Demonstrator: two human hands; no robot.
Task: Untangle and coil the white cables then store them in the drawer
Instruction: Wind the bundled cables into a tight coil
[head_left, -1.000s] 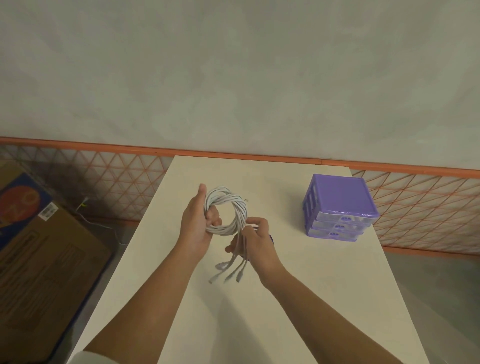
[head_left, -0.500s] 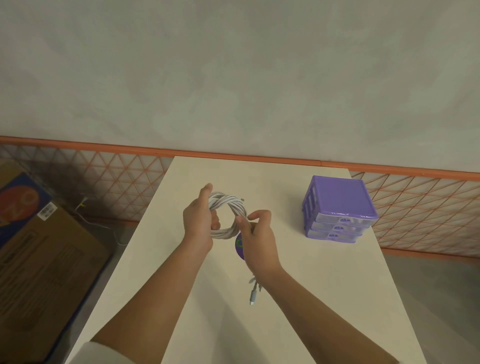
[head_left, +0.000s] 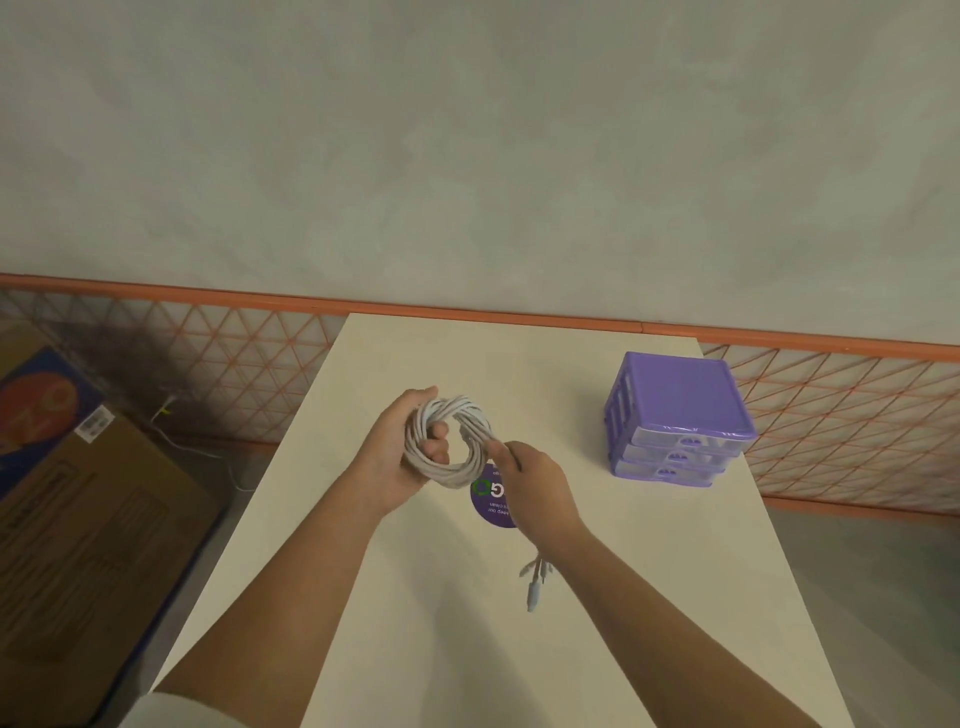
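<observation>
I log the left hand (head_left: 397, 457) gripping the white cable coil (head_left: 449, 444) above the table (head_left: 649, 597), fingers curled through its ring; the right hand (head_left: 535, 491) pinches the coil's right side, loose plug ends (head_left: 535, 579) hanging below its wrist. I note a purple round sticker (head_left: 491, 499) under the hands, a closed purple drawer unit (head_left: 675, 418) far right, and a cardboard box (head_left: 78, 493) on the floor, left.

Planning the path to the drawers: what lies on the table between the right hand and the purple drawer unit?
Nothing: in the head view the table is bare between the right hand and the drawer unit.
</observation>
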